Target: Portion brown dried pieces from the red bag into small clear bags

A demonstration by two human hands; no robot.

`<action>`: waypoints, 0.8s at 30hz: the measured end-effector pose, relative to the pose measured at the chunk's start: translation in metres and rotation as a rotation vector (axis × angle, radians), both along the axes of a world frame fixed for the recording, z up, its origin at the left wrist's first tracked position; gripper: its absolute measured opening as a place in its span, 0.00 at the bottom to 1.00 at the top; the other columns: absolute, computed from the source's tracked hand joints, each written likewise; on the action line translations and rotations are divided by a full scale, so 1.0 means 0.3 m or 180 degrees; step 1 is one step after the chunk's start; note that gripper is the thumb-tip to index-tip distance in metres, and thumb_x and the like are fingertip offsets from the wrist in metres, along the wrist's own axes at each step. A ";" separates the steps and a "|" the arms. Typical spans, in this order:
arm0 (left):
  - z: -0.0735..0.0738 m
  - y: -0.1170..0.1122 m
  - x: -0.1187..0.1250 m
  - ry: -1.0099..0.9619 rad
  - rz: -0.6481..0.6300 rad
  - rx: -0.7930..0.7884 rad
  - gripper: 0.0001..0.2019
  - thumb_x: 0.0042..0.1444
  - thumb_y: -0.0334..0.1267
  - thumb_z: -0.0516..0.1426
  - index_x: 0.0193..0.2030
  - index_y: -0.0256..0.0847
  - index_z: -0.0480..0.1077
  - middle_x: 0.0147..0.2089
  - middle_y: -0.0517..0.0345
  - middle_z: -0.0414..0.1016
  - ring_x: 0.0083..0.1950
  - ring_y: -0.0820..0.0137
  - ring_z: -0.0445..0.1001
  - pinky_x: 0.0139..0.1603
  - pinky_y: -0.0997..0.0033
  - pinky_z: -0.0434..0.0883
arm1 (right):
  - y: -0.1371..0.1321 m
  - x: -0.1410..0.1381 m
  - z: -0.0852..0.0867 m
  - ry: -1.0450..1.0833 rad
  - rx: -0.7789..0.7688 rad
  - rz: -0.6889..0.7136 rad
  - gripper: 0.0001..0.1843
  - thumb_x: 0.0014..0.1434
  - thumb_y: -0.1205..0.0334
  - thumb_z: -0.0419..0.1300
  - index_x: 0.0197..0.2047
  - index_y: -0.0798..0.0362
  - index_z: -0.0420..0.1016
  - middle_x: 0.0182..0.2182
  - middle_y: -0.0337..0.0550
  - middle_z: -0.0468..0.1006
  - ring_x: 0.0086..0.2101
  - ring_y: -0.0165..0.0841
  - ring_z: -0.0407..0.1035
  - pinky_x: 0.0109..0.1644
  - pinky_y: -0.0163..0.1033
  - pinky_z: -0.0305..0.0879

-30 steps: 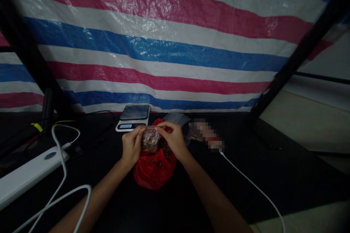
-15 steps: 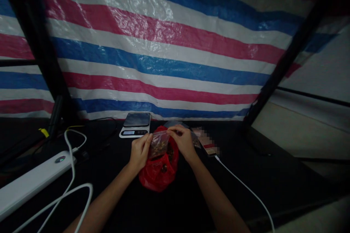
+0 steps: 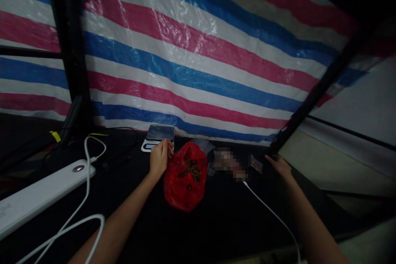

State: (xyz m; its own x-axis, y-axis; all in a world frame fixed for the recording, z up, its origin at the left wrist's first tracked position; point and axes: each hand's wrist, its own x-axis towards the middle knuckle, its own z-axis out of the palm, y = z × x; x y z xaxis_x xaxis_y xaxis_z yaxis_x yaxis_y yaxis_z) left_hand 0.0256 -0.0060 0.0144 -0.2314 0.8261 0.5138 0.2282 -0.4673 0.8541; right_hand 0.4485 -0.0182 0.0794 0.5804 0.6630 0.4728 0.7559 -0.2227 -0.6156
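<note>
A red plastic bag [image 3: 185,183] lies open on the dark table with brown bits inside. My left hand [image 3: 159,158] sits at its left rim, fingers curled against the plastic, just in front of a small digital scale [image 3: 158,136]. My right hand [image 3: 279,165] is stretched far out to the right, near the black frame post. Its fingertips pinch the edge of a small clear bag [image 3: 256,164] of brown bits, low over the table.
A white power strip [image 3: 40,194] with white cables [image 3: 83,210] lies at the left. A white cable [image 3: 269,214] runs from a blurred item [image 3: 229,161] to the front right. A striped tarp [image 3: 192,62] closes the back, and black frame posts [image 3: 71,49] stand on both sides.
Both hands held the small clear bag over the red bag. My right hand has since carried it off to the right, and my left hand stayed by the red bag. The view swung right.
</note>
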 end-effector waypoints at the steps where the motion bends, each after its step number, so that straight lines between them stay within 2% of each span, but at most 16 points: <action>1: -0.006 0.005 -0.002 0.0084 -0.0013 -0.0028 0.22 0.60 0.46 0.39 0.31 0.36 0.67 0.19 0.60 0.68 0.18 0.75 0.66 0.21 0.77 0.62 | 0.008 -0.032 -0.018 -0.0103 -0.0032 -0.0077 0.15 0.51 0.56 0.54 0.40 0.55 0.72 0.36 0.57 0.74 0.35 0.42 0.69 0.32 0.44 0.63; 3: -0.015 0.010 -0.004 0.0263 -0.0031 -0.0087 0.21 0.60 0.45 0.39 0.31 0.37 0.68 0.19 0.61 0.67 0.19 0.75 0.67 0.23 0.77 0.62 | 0.039 -0.146 -0.052 -0.0382 -0.0119 -0.0044 0.18 0.53 0.59 0.53 0.46 0.57 0.68 0.44 0.62 0.70 0.43 0.44 0.65 0.39 0.47 0.61; 4: -0.018 0.011 -0.006 0.0340 -0.0030 -0.0112 0.21 0.60 0.45 0.39 0.30 0.37 0.67 0.19 0.61 0.67 0.19 0.74 0.67 0.24 0.77 0.62 | 0.063 -0.222 -0.066 -0.0957 -0.0375 0.0290 0.18 0.55 0.61 0.50 0.48 0.59 0.67 0.46 0.63 0.68 0.46 0.45 0.63 0.43 0.49 0.60; 5: -0.020 0.011 -0.007 0.0408 -0.0027 -0.0133 0.21 0.60 0.45 0.38 0.29 0.38 0.67 0.19 0.61 0.68 0.19 0.74 0.67 0.24 0.76 0.62 | 0.092 -0.306 -0.079 -0.1543 -0.0679 0.0909 0.18 0.56 0.63 0.49 0.49 0.60 0.66 0.48 0.61 0.67 0.48 0.45 0.61 0.46 0.49 0.58; 7: -0.020 0.009 -0.008 0.0541 -0.0021 -0.0155 0.21 0.60 0.44 0.38 0.28 0.38 0.66 0.19 0.60 0.68 0.21 0.73 0.68 0.26 0.76 0.62 | 0.157 -0.477 -0.098 -0.1904 -0.0832 0.1652 0.16 0.55 0.62 0.53 0.48 0.50 0.67 0.50 0.47 0.68 0.51 0.38 0.58 0.51 0.44 0.55; 8: -0.019 0.007 -0.009 0.0616 -0.0024 -0.0163 0.21 0.60 0.44 0.38 0.27 0.39 0.66 0.19 0.60 0.68 0.22 0.72 0.69 0.26 0.75 0.62 | 0.190 -0.555 -0.107 -0.2031 -0.0914 0.1924 0.17 0.55 0.62 0.54 0.49 0.48 0.68 0.49 0.44 0.69 0.51 0.37 0.59 0.52 0.42 0.54; 11: -0.017 0.005 -0.011 0.0819 -0.0036 -0.0150 0.21 0.60 0.43 0.39 0.26 0.39 0.66 0.20 0.58 0.69 0.24 0.70 0.70 0.28 0.74 0.62 | 0.269 -0.723 -0.128 -0.2153 -0.1042 0.2155 0.13 0.52 0.65 0.57 0.42 0.47 0.73 0.42 0.44 0.75 0.45 0.35 0.66 0.47 0.38 0.58; 14: -0.021 0.010 -0.012 0.0884 0.0004 -0.0153 0.21 0.60 0.43 0.38 0.26 0.40 0.66 0.20 0.57 0.70 0.25 0.69 0.70 0.29 0.73 0.62 | 0.301 -0.781 -0.138 -0.2146 -0.1050 0.2125 0.10 0.52 0.68 0.56 0.35 0.48 0.77 0.35 0.45 0.78 0.39 0.35 0.70 0.44 0.39 0.60; 16: -0.025 0.015 -0.010 0.0899 0.0015 -0.0173 0.21 0.61 0.43 0.38 0.26 0.40 0.66 0.20 0.57 0.70 0.25 0.68 0.70 0.29 0.73 0.61 | 0.299 -0.780 -0.128 -0.2088 -0.0914 0.2056 0.08 0.53 0.66 0.56 0.33 0.49 0.77 0.33 0.46 0.79 0.39 0.37 0.71 0.45 0.41 0.60; 19: -0.027 0.016 0.000 0.0899 0.0141 -0.0182 0.20 0.60 0.43 0.39 0.26 0.40 0.66 0.21 0.58 0.70 0.25 0.68 0.70 0.29 0.73 0.61 | 0.275 -0.776 -0.086 -0.1928 -0.0597 0.1878 0.12 0.57 0.60 0.52 0.39 0.49 0.76 0.37 0.46 0.78 0.41 0.38 0.70 0.47 0.44 0.59; 21: -0.020 0.008 0.007 0.0819 0.0273 -0.0167 0.19 0.60 0.43 0.39 0.27 0.41 0.65 0.22 0.58 0.70 0.26 0.69 0.70 0.29 0.73 0.61 | 0.246 -0.797 -0.054 -0.1505 -0.0134 0.1878 0.16 0.60 0.58 0.46 0.44 0.50 0.73 0.41 0.46 0.76 0.43 0.36 0.69 0.47 0.43 0.60; 24: 0.003 -0.013 0.014 0.0682 0.0289 -0.0072 0.16 0.60 0.44 0.41 0.30 0.41 0.65 0.26 0.59 0.71 0.28 0.69 0.71 0.30 0.73 0.61 | 0.181 -0.868 -0.030 -0.0512 0.0772 0.2410 0.16 0.59 0.56 0.47 0.43 0.50 0.73 0.41 0.43 0.76 0.43 0.34 0.69 0.47 0.41 0.62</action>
